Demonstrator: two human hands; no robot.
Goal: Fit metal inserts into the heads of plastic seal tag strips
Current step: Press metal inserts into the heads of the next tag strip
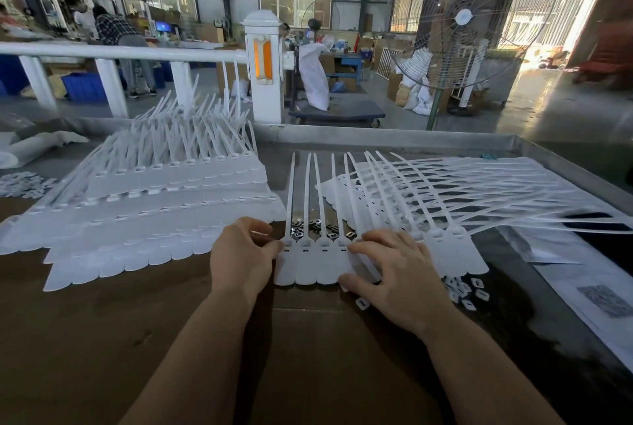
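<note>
A joined row of white plastic seal tag strips [317,263] lies flat at the table's middle, tails pointing away from me. My left hand [241,253] touches the row's left edge with curled fingers. My right hand [390,269] rests spread on the row's right part, fingertips at the heads. Several small dark metal inserts [313,227] lie loose under the tails just beyond the heads. Small white plastic caps [467,291] are scattered right of my right hand, with one white cap [362,303] under my palm's edge.
A tall stack of strip rows [154,205] fills the left of the table. More fanned strips [479,192] spread to the right over white paper [582,287]. A metal rim [394,138] bounds the table's far side. A standing fan [462,17] and people are beyond.
</note>
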